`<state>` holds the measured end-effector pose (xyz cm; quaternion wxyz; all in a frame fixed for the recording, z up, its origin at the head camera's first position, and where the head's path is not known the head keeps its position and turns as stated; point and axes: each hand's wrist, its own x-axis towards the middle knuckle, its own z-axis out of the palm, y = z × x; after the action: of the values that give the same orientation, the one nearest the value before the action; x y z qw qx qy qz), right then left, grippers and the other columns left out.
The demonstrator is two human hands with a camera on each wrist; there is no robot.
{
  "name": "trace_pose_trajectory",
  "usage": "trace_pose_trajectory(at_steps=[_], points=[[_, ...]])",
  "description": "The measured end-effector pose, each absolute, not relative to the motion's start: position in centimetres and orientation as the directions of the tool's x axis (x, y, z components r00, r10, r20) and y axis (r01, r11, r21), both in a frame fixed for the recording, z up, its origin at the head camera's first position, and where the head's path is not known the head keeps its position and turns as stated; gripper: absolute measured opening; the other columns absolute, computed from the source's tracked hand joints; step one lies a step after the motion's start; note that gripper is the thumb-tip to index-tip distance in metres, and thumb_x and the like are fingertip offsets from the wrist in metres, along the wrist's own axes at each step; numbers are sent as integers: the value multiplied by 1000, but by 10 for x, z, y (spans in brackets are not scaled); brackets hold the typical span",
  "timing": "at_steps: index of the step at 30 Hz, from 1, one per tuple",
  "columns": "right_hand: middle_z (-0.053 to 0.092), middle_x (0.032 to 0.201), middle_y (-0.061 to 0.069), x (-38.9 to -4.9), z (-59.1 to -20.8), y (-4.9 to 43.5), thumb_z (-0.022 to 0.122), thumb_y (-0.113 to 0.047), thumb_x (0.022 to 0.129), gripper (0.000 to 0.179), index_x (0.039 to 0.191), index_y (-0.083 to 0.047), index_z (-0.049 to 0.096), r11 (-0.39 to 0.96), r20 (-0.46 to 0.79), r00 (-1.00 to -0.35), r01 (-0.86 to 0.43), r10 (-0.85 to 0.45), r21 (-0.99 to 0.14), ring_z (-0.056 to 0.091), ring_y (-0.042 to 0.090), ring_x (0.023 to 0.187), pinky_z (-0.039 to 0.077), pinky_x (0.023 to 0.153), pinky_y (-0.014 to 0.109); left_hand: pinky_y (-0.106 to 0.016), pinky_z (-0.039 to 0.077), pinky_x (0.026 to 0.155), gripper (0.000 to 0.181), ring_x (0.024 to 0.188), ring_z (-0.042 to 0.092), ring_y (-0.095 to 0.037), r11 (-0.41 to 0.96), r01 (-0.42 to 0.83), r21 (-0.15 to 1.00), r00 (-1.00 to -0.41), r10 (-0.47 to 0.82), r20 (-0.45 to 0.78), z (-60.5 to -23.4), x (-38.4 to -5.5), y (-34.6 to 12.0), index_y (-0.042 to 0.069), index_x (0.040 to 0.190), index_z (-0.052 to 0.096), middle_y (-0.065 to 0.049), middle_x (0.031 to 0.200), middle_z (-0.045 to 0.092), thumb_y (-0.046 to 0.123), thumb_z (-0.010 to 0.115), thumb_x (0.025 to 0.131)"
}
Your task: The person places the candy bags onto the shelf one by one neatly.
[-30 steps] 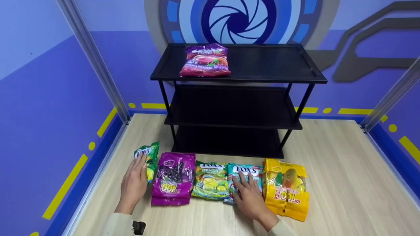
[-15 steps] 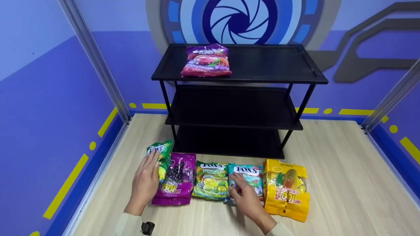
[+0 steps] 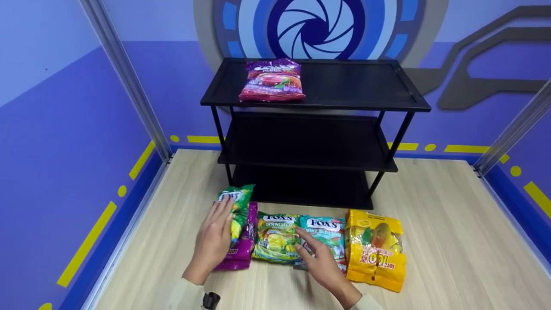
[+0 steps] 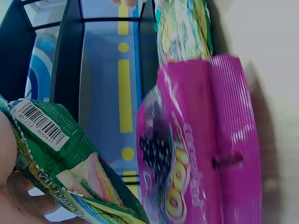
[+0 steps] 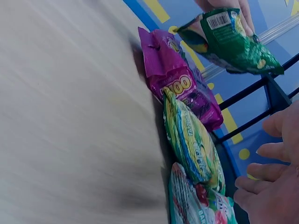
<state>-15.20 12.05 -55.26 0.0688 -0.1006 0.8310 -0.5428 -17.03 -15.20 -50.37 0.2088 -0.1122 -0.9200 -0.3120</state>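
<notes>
In the head view, a shiny green plastic sweet packet [image 3: 240,215] is gripped by the left hand [image 3: 213,237], whose fingers are laid close together over its front. Since half a second ago it has been carried rightward over the purple plastic packet [image 3: 239,255], now largely covered; it is judged to be in transit, not yet set down. The right hand [image 3: 325,262] has been shifted slightly leftward, its fingertips now over the border between the yellow-green plastic packet [image 3: 275,239] and the turquoise plastic packet [image 3: 331,234]. Behind the row, a black three-tier shelf [image 3: 357,82] is seen.

In the left wrist view, the green packet's back is shown: plump, creased, with a white barcode label and a crimped edge. It is held at the side of the picture; the thumb's exact place cannot be told.

In the right wrist view, the green packet is seen tilted and raised above the table [image 5: 84,116]. The right hand's fingers are spread apart, with nothing held.
</notes>
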Motion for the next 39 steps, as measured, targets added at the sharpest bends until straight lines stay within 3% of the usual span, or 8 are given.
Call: trace_pose_trajectory(at_steps=[6,10,19,32,39], points=[[40,151,19,-150,-548,119,49,-30,101,53,146,-3,40,287,-7,-963,-73,-269,-955,39,38,139,38,111,47,-60,33,112,41,139,38,-39,767,355,535,-890,103,443,-503,-171,-137,6,142,47,-14,149,45,17,44,103],[42,149,23,-149,-543,119,50,-28,101,53,146,-1,40,205,-4,-962,-54,-272,-977,44,40,135,46,106,43,-55,33,113,41,139,38,-38,758,384,526,-879,128,458,-504,-171,-127,6,142,48,-13,148,46,18,44,103],[38,152,19,-148,-534,113,48,-30,102,55,148,-2,35,138,-47,-956,7,-288,-990,41,36,138,38,113,45,-53,33,114,40,139,39,-37,734,429,527,-868,172,466,-505,-168,-101,6,140,49,-13,148,46,18,45,103],[32,154,24,-152,-525,104,40,-45,102,69,152,0,22,7,-143,-938,148,-317,-989,44,35,136,41,111,41,-57,33,112,40,140,39,-35,729,436,528,-880,224,419,-509,-164,-76,11,142,49,-8,150,45,22,41,104],[32,151,30,-155,-525,103,37,-47,103,77,150,9,16,-56,-166,-934,194,-318,-979,41,40,137,40,111,45,-55,35,113,41,141,38,-33,730,437,525,-888,255,383,-508,-162,-65,14,143,48,-5,151,44,24,40,105]])
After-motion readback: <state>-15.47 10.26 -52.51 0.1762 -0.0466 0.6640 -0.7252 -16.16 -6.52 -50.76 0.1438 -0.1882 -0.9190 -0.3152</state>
